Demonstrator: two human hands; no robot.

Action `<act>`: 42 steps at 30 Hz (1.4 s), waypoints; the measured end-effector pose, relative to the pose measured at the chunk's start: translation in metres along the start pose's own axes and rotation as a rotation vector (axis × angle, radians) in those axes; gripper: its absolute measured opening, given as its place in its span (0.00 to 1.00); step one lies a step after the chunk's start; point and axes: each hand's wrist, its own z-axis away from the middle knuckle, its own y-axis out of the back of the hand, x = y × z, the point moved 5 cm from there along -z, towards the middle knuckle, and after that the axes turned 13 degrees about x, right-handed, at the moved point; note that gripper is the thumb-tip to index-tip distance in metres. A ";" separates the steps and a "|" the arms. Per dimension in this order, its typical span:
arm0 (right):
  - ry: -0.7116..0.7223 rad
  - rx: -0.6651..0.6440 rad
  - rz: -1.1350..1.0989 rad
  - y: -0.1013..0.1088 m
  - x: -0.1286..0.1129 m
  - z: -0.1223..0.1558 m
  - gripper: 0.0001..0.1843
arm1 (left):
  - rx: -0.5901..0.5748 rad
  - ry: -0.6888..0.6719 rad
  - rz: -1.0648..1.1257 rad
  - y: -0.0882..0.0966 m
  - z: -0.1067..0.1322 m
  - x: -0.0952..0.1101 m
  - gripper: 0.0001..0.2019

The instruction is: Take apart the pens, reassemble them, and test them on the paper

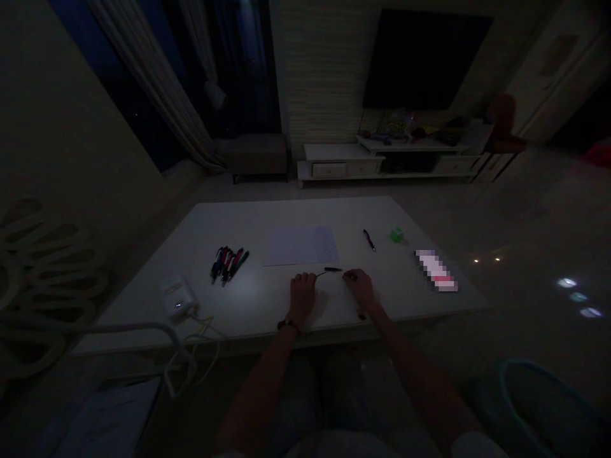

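Observation:
Over the near middle of the white table (305, 213), my left hand (303, 296) is closed on a thin dark rod (320, 274) that looks like a pen refill, its tip pointing right. A short black pen barrel (333, 270) lies on the table between my hands, just past the rod's tip. My right hand (361, 287) is closed in a pinch on a small dark piece (352, 277), perhaps a pen part; the fingers cover most of it. Beyond my hands lies a sheet of lined paper (291, 245). The room is dim and small details are blurred.
A pile of several pens (228, 264) lies at left, near a white box (176, 296) with cables. At right are a single pen (369, 240), a green-and-white cube (396, 235) and a blurred-out phone (435, 270). A small dark object (361, 314) sits by the near edge.

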 end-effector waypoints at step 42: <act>0.242 -0.383 -0.182 -0.027 -0.062 0.008 0.07 | -0.063 -0.138 -0.053 -0.004 0.003 0.010 0.09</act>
